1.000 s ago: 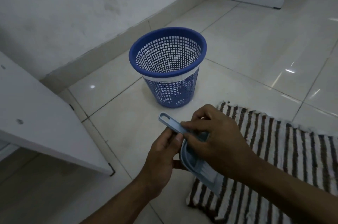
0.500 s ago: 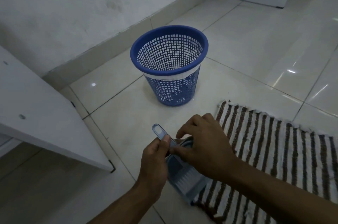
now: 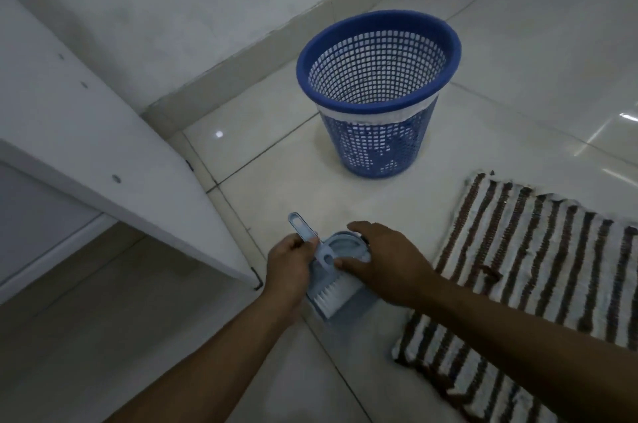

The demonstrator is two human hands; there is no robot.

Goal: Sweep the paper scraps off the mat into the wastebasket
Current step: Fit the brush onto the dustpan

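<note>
A blue mesh wastebasket [image 3: 378,153] stands on the tiled floor ahead. A brown-and-white striped mat [image 3: 538,260] lies at the right; I see no paper scraps on its visible part. A small light-blue dustpan [image 3: 347,246] with a white-bristled brush [image 3: 326,296] nested in it sits low over the floor, left of the mat. My left hand [image 3: 288,267] grips the brush and pan handle [image 3: 299,225]. My right hand [image 3: 383,260] rests on the pan's right side, thumb pressing near the brush handle.
A white cabinet or desk panel [image 3: 103,160] juts out at the left, its corner close to my left hand. A white wall with a tiled skirting [image 3: 241,56] runs behind the wastebasket. Glossy floor tiles [image 3: 535,59] stretch to the right and back.
The dustpan and brush have dropped lower and turned, so the bristles now face me. My right hand has slid from the handle onto the pan's side. The view has shifted left.
</note>
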